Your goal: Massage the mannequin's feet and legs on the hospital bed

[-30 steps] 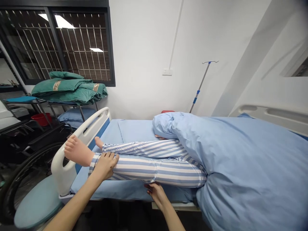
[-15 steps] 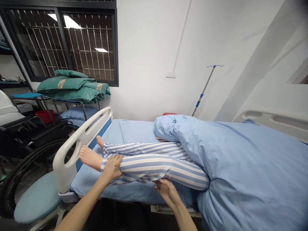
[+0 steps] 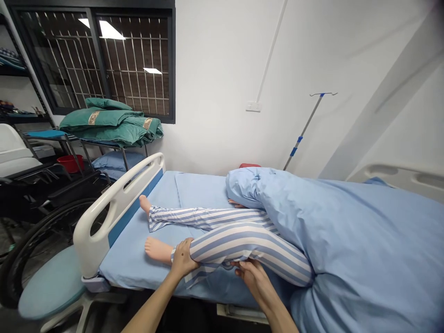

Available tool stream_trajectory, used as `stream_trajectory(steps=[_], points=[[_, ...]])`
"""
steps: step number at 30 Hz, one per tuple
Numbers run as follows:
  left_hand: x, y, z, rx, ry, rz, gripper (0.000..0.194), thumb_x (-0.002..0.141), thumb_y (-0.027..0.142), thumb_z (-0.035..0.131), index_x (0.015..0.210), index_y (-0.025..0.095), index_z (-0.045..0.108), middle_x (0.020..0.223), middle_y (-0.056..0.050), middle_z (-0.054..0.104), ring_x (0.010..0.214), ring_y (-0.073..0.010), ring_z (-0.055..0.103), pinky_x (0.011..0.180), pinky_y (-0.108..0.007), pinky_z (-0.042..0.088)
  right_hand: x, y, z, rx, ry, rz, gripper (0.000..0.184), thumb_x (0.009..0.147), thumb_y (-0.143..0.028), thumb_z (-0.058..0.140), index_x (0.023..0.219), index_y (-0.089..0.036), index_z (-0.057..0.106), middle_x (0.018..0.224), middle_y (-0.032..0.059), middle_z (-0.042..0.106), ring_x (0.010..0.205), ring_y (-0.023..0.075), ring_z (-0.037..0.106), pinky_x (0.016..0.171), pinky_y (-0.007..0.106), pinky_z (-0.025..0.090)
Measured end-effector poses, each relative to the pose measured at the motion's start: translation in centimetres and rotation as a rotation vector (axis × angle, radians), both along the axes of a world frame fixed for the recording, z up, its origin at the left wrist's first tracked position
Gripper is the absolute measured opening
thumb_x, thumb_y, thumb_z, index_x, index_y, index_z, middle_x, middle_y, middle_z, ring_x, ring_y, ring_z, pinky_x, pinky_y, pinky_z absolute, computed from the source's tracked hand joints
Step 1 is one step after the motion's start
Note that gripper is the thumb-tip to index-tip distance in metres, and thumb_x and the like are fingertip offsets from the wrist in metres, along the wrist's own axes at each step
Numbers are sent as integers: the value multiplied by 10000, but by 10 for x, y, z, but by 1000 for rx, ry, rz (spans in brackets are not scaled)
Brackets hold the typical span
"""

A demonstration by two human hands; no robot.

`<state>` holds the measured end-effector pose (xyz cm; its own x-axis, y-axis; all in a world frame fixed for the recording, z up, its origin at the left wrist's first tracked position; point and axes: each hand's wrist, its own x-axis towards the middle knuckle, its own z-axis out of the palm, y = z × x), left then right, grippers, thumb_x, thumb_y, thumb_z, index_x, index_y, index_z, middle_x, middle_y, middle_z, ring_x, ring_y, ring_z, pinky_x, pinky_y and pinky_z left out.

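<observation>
Green bedding [image 3: 111, 129] lies near a barred window [image 3: 99, 62].

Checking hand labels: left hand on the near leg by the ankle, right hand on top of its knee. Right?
Not the right hand: the head view shows it beneath the knee. The left hand is on the near leg by the ankle, as stated.

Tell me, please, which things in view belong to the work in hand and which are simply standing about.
In use: left hand, right hand, near striped trouser leg, bed.
Standing about: wheelchair, green bundles, red bucket, round stool, drip stand.
</observation>
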<state>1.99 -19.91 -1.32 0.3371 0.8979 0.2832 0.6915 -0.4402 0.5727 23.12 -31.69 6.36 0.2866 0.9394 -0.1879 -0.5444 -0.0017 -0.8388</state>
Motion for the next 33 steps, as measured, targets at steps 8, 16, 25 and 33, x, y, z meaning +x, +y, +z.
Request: stream_trajectory(steps=[8,16,25,33], points=[[-12,7,9,-6,131,-34,650,481,282,648,1104,198,482,1108,-69,574,1006,-256,526,854,-350,376,-3,-5,-12,-45,93,16,293,552,-247,750,793,-205,588,829,23,644,778,228,605,609,311,410],[-40,10,32,81,302,-56,658,494,288,626,1130,190,487,1108,-91,579,1012,-263,512,884,-357,326,-12,-9,-22,-75,174,17,344,519,-229,769,815,-212,594,792,4,646,736,208,610,598,296,407],[-111,30,115,270,711,-94,657,526,252,600,1168,202,470,1033,-103,568,965,-287,503,931,-424,245,-56,17,-89,-150,416,50,289,467,-215,769,679,-209,572,705,-1,644,669,201,610,534,274,393],[-120,23,100,169,811,-130,600,519,274,621,1100,187,503,997,-108,582,900,-287,533,858,-412,298,-68,19,-118,-24,287,114,199,532,-280,727,645,-218,575,663,17,630,665,210,600,526,303,391]])
